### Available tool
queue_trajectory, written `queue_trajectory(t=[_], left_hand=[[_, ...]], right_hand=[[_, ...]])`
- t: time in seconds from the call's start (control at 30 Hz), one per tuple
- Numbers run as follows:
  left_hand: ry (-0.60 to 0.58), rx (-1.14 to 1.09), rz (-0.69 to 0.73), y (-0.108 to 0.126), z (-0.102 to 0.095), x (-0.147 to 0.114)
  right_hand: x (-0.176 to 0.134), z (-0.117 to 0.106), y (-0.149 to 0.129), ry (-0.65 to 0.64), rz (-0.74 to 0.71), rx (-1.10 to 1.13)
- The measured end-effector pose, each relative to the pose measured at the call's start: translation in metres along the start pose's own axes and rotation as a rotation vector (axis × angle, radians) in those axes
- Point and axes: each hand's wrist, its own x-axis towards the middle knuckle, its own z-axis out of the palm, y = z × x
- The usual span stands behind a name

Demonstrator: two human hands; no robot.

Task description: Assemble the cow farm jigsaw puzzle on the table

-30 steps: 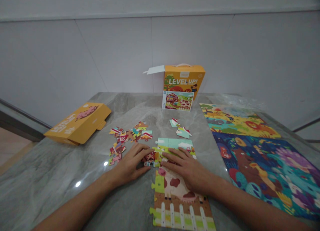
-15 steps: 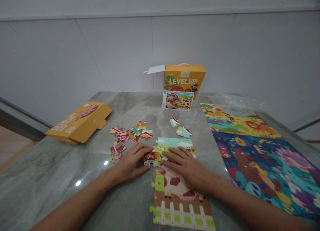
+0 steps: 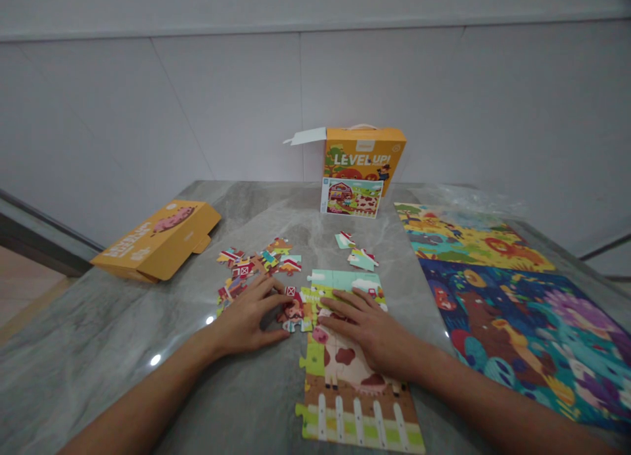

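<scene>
The partly joined farm jigsaw puzzle, with a cow and a white fence, lies in front of me. My right hand rests flat on its upper part, fingers stretched out, covering some of the cow. My left hand is at the puzzle's left edge, thumb and index finger about a puzzle piece with a red barn window and brown figure. That piece lies against the green edge of the joined part; whether it is fully locked in I cannot tell. Several loose puzzle pieces lie beyond my left hand, which partly hides some.
Two loose pieces lie above the puzzle. A farm picture card leans on an upright orange box by the wall. An orange carton lies left. Finished puzzles and clear plastic wrap are right.
My left hand has drawn back slightly to the left, and the barn-window piece has shifted a little with it. The right hand stays in place on the puzzle.
</scene>
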Motion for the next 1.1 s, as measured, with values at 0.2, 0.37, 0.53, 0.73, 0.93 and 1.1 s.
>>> queue_trajectory(t=[0.2,0.37,0.53,0.73,0.93,1.1], left_hand=[[-0.009,-0.001,-0.016,0.002,-0.004,0.002],[-0.039,-0.040,-0.001,0.005,-0.008,0.002],[-0.083,-0.049,0.007,0.006,-0.013,0.000],[-0.107,-0.038,-0.006,0.004,-0.015,-0.004],[-0.109,-0.026,0.004,0.006,-0.018,-0.004],[-0.104,-0.022,0.006,0.004,-0.015,-0.005]], right_hand=[[0.000,0.002,0.001,0.002,0.001,-0.009],[0.000,0.003,0.002,0.014,-0.007,-0.011],[0.001,0.001,0.001,-0.010,0.008,-0.007],[0.000,0.001,0.001,0.003,0.003,-0.015],[0.000,0.001,0.001,0.002,0.006,-0.014],[0.000,0.002,0.001,0.003,0.005,-0.018]])
